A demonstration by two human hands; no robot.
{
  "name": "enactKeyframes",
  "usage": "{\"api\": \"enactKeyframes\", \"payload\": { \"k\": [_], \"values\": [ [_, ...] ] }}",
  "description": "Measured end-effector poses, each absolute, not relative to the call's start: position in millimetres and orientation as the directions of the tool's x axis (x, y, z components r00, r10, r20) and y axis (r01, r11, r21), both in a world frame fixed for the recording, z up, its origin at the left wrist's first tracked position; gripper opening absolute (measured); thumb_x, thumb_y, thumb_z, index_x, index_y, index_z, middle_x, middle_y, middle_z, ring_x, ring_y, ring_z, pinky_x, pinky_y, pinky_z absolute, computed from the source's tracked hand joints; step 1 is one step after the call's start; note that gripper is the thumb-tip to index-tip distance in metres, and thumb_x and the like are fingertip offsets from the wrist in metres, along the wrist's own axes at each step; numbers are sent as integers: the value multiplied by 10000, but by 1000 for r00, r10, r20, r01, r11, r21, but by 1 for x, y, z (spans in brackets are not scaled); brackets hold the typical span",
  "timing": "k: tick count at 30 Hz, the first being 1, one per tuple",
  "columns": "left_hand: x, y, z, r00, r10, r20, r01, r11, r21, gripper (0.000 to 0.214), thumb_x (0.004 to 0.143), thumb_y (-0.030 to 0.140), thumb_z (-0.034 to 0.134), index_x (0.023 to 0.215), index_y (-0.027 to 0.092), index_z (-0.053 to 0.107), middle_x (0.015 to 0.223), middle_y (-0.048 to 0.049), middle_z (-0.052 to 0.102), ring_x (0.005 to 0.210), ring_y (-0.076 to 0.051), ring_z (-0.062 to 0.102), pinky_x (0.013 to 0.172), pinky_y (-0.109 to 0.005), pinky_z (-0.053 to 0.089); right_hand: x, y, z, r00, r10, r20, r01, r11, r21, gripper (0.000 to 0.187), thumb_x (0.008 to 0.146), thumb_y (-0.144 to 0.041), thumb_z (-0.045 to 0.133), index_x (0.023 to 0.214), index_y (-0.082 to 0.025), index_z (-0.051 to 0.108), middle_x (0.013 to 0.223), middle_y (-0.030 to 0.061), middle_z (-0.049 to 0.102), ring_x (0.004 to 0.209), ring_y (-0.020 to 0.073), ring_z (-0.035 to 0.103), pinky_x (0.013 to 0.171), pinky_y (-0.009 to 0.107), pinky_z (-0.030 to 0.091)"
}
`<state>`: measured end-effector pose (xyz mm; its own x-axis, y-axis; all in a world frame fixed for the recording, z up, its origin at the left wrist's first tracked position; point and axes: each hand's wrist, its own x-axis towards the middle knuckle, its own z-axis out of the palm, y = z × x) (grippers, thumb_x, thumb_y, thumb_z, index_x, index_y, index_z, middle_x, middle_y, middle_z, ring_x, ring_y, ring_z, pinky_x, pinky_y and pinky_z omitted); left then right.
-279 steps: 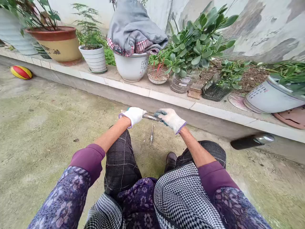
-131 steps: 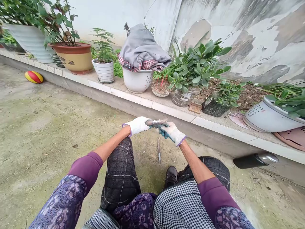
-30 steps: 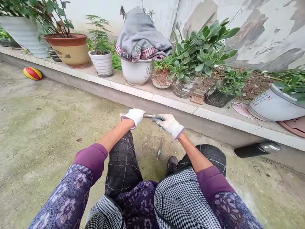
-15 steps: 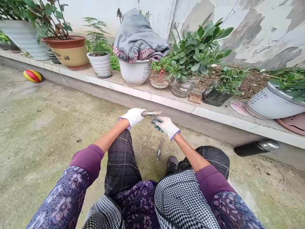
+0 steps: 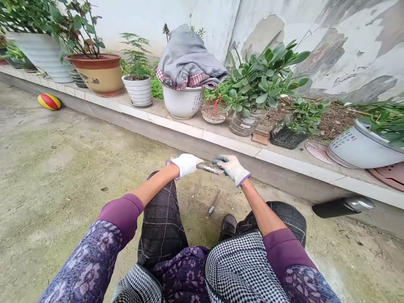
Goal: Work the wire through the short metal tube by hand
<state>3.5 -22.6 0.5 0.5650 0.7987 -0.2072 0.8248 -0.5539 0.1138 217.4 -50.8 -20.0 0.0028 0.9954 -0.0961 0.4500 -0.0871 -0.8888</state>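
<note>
My left hand (image 5: 188,164), in a white glove with a purple cuff, is closed round one end of a short grey-brown stick with a shiny silvery middle (image 5: 209,168). The stick points right and slightly down, over the ground between my knees. At its free end is my right hand (image 5: 232,168), gloved alike with dark grip on the fingers. Its fingers are curved and apart just above the stick's tip; whether they touch it is hard to see. A similar thin stick with a silvery part (image 5: 214,204) lies on the concrete below, beside my shoe (image 5: 227,227).
A low tiled ledge (image 5: 186,129) runs across in front, bearing several potted plants, a white pot (image 5: 181,103) covered with grey cloth (image 5: 192,57), and a brush (image 5: 260,137). A black flask (image 5: 334,207) is at the right; a red-yellow ball (image 5: 49,102) lies far left.
Both hands and the stick appear lower and farther right, partly because the view has shifted. The stick now tilts down to the right, and my right hand has risen beside its free end.
</note>
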Motion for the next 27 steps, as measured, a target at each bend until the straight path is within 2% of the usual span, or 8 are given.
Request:
{"api": "enactKeyframes", "payload": {
  "k": [4, 8, 10, 13, 16, 19, 22, 27],
  "values": [
    [-9, -16, 8, 540, 826, -161, 841, -524, 135, 330, 936, 370, 470, 1132, 264, 714, 970, -54, 754, 855, -195, 698, 766, -246, 484, 198, -55, -33, -64, 975, -213, 318, -183, -930, 183, 704, -274, 612, 810, -142, 682, 598, 17, 632, 436, 103, 512, 342, 190, 332],
    [-20, -8, 6, 468, 874, -133, 883, -457, 108, 353, 947, 361, 431, 1138, 263, 711, 999, -73, 757, 889, -223, 710, 785, -284, 507, 174, -71, -36, -191, 944, -269, 422, -169, -891, 158, 755, -267, 607, 827, -154, 690, 595, -4, 617, 428, 83, 497, 352, 177, 339],
    [-21, -5, 2, 441, 874, -204, 896, -440, 51, 341, 931, 329, 453, 1126, 244, 720, 1018, -102, 756, 909, -241, 714, 794, -309, 520, 169, -78, -34, -228, 934, -276, 524, -122, -843, 167, 775, -258, 589, 850, -168, 708, 569, -29, 579, 418, 74, 457, 372, 182, 328],
    [-17, -7, -5, 441, 802, -404, 878, -478, 10, 284, 874, 307, 541, 1049, 221, 747, 1020, -123, 758, 889, -252, 719, 770, -315, 534, 176, -81, -30, -251, 941, -225, 655, -7, -756, 161, 772, -255, 584, 806, -180, 723, 541, -41, 540, 443, 79, 440, 423, 200, 328],
    [-9, -16, -8, 479, 757, -445, 852, -524, 25, 256, 851, 314, 568, 1003, 232, 757, 994, -120, 762, 867, -251, 721, 759, -315, 535, 193, -74, -26, -283, 955, -92, 682, 133, -719, 169, 764, -261, 568, 747, -185, 718, 573, -29, 573, 513, 94, 479, 502, 213, 371],
    [0, -26, -7, 561, 714, -419, 798, -601, 46, 249, 843, 285, 555, 991, 243, 751, 957, -101, 763, 833, -244, 715, 729, -310, 524, 207, -65, -25, -234, 971, -54, 640, 112, -760, 181, 722, -250, 562, 762, -173, 720, 646, -13, 630, 551, 98, 511, 540, 213, 409],
    [4, -31, -3, 639, 680, -360, 757, -637, 143, 249, 853, 309, 531, 963, 257, 748, 896, -62, 757, 765, -222, 697, 669, -288, 501, 210, -61, -28, -164, 973, -160, 547, -45, -836, 237, 686, -306, 581, 809, -158, 719, 628, -12, 614, 480, 97, 472, 427, 215, 364],
    [-8, -21, 5, 592, 780, -203, 793, -520, 317, 267, 860, 342, 546, 1007, 244, 745, 824, -24, 738, 723, -178, 672, 655, -250, 482, 201, -57, -35, -118, 969, -216, 270, -178, -946, 288, 644, -353, 611, 831, -144, 675, 563, -12, 584, 417, 103, 469, 348, 215, 338]
  ]
}}
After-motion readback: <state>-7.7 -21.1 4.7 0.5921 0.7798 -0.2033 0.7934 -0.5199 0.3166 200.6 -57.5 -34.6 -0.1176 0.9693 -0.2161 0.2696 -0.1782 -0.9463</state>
